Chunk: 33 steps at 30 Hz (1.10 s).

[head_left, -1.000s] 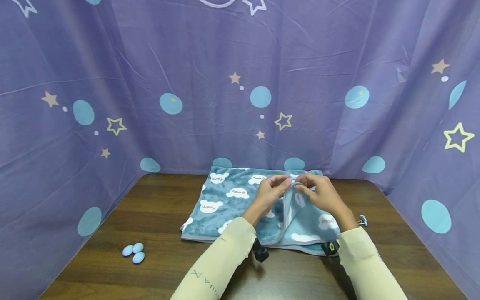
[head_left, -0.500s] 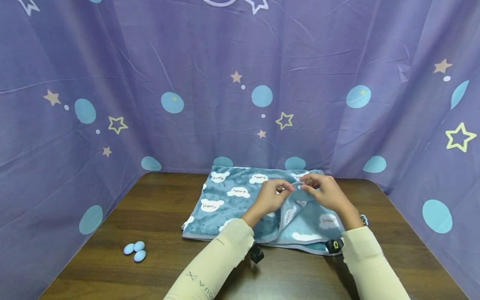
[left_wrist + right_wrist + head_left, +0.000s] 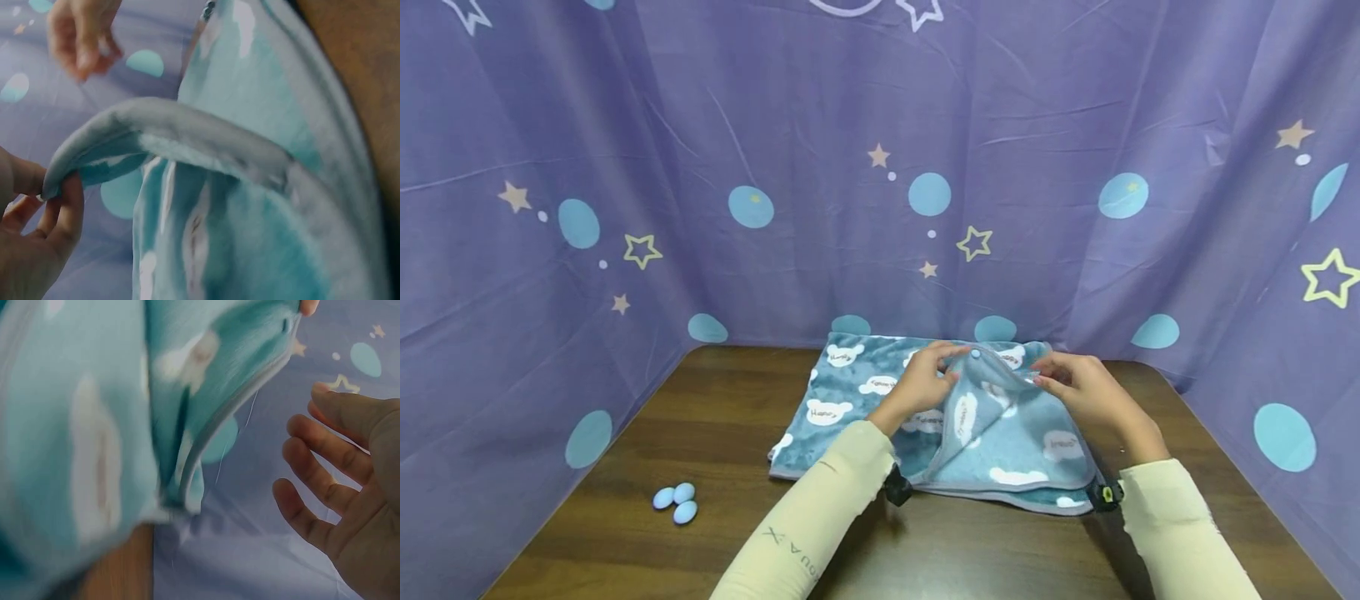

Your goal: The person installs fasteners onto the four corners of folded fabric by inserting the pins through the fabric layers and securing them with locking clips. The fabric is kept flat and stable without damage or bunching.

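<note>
A teal fleece blanket [image 3: 1030,433] with white bear-head prints and a grey edge lies folded on the table. My left hand [image 3: 921,379] pinches its lifted grey edge between thumb and fingers, as the left wrist view also shows. A small light-blue oval piece [image 3: 975,354] sits on the raised corner beside the left fingertips; how it is fastened cannot be seen. My right hand [image 3: 1078,392] hovers just right of the lifted flap. In the right wrist view its loosely bent fingers [image 3: 325,444] hold nothing and are apart from the cloth.
Three light-blue egg-shaped pieces [image 3: 683,502] lie together on the wooden table [image 3: 730,400] at the left. A purple curtain [image 3: 820,267] with stars and dots encloses the table's back and sides.
My right hand has left the blanket corner and shifted right, its fingers loosening. The left hand has moved slightly left and up with the edge. The light-blue piece on the corner is now fully visible.
</note>
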Available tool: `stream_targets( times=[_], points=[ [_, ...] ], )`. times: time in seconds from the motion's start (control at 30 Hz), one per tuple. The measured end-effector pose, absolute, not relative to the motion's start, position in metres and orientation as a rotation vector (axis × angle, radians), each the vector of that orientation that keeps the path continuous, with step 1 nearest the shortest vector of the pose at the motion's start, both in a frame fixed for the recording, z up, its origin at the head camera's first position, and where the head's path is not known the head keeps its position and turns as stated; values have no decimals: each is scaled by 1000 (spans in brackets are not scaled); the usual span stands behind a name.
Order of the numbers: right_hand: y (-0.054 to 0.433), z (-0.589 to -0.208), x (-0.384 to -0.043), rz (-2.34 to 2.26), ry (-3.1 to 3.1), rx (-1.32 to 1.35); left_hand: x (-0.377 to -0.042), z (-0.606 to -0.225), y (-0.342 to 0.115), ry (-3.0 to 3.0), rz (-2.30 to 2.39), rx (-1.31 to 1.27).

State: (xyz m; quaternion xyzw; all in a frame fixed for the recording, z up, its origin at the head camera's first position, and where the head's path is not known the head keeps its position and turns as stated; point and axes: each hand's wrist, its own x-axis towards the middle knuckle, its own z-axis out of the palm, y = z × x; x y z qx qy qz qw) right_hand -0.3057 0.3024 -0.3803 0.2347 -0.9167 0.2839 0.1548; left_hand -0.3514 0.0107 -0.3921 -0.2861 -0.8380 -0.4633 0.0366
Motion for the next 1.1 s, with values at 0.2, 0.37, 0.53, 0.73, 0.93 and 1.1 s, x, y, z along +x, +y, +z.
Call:
stream_targets(
  times=[0.2, 0.37, 0.53, 0.73, 0.93, 1.1],
  points=[
    [334, -381, -297, 645, -2670, 700, -370, -386, -7, -2572, -1579, -856],
    [360, -385, -290, 540, -2742, 723, -386, -383, -27, -2547, -1798, -781],
    [383, -394, -283, 424, -2808, 733, -402, -388, -49, -2522, -1949, -657],
    [404, -403, -276, 355, -2871, 789, -416, -400, -74, -2583, -1942, -490],
    [414, -411, -270, 259, -2899, 798, -424, -413, -89, -2714, -1842, -401],
    [422, -422, -268, 96, -2845, 826, -429, -421, -96, -2860, -1603, -413]
  ],
)
